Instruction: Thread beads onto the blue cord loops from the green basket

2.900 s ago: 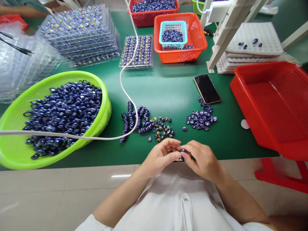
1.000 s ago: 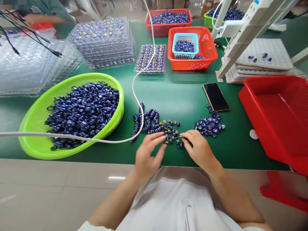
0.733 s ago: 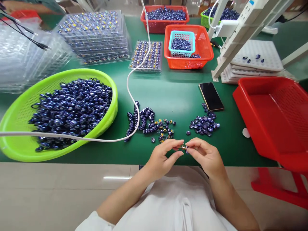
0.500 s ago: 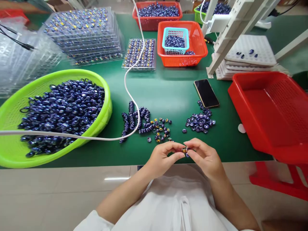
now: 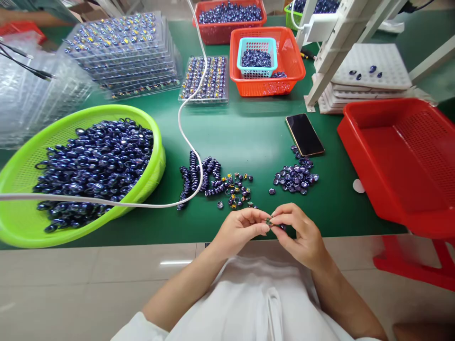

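Observation:
Near the table's front edge, my left hand [image 5: 239, 232] and my right hand [image 5: 301, 233] meet at the fingertips. Both pinch a small dark piece [image 5: 269, 221] with a greenish part; its details are mostly hidden by the fingers. Another dark bit shows beneath my right fingers. Beyond my left hand lie small dark pieces with yellow parts [image 5: 237, 189], beside rows of stacked dark rings [image 5: 194, 173]. A pile of loose dark caps [image 5: 295, 178] sits beyond my right hand, below a phone [image 5: 304, 134].
A green basket [image 5: 159, 156] of dark pieces stands left, crossed by a white cable [image 5: 185, 135]. Stacked clear trays [image 5: 142, 61], an orange basket [image 5: 268, 87] and white foam trays [image 5: 369, 71] are behind. A red basket [image 5: 391, 189] stands right. A person's arm [image 5: 31, 18] shows top left.
The held piece has been turned, now showing green where yellow showed. My right fingers have shifted slightly left and spread more. The view has moved a little.

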